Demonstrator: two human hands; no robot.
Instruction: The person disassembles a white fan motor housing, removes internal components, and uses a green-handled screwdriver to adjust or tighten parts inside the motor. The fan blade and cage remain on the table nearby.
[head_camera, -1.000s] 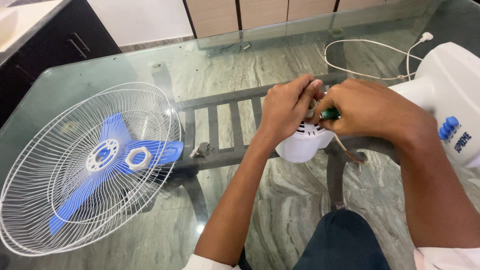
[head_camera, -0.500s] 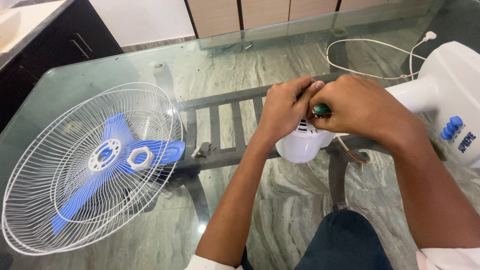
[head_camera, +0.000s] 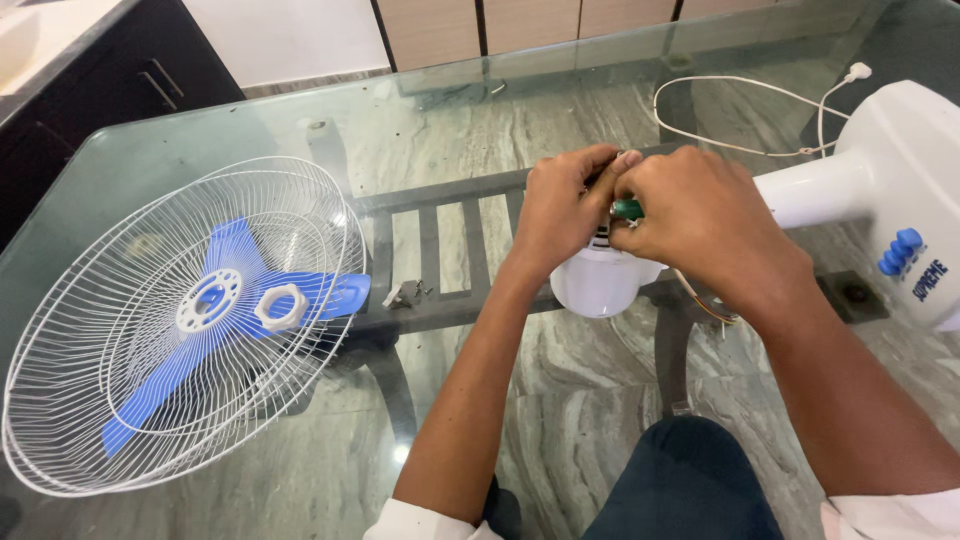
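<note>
The right hand (head_camera: 715, 225) gripped a green-handled screwdriver (head_camera: 628, 209) in closed fingers, its tip hidden, pointing toward the left hand (head_camera: 562, 205). That hand's fingers clasped the white motor housing (head_camera: 600, 280) directly beneath both hands, on the glass surface (head_camera: 250, 130).

Glass table (head_camera: 300, 110) over marbled floor (head_camera: 580, 400), dark cabinet (head_camera: 110, 70) at left

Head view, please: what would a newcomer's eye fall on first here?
Probably the two hands, left hand and right hand, meeting over the round white fan motor housing at centre. At left, white wire fan guards with a blue plastic fan blade lie on the glass table.
</note>
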